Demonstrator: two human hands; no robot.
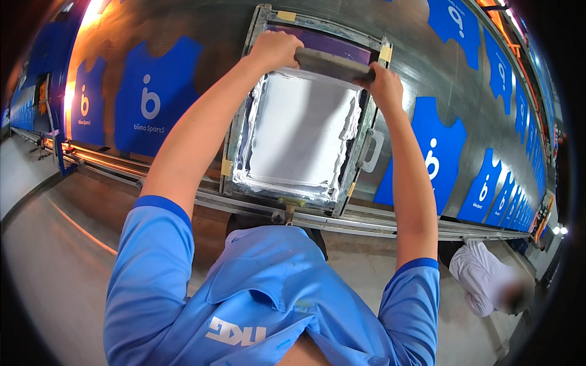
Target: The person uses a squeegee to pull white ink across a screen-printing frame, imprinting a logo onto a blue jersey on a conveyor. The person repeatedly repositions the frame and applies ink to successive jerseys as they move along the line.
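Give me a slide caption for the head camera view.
Left grip and right grip hold a grey bar over a white-coated framed screen between blue garment pieces.

Spotting white print on the wide blue piece (pixel 174 100) at left: a rounded emblem (pixel 144 100) under a dot, small lettering (pixel 149 129) beneath. Matching that on the narrower blue piece (pixel 91 82) farther left! Same emblem on the blue piece at right (pixel 448 137), partly hidden behind the forearm (pixel 418 189). Over to the far row (pixel 467 39): upside down there. And across the blue shirt (pixel 262 259), bold white letters (pixel 232 333).
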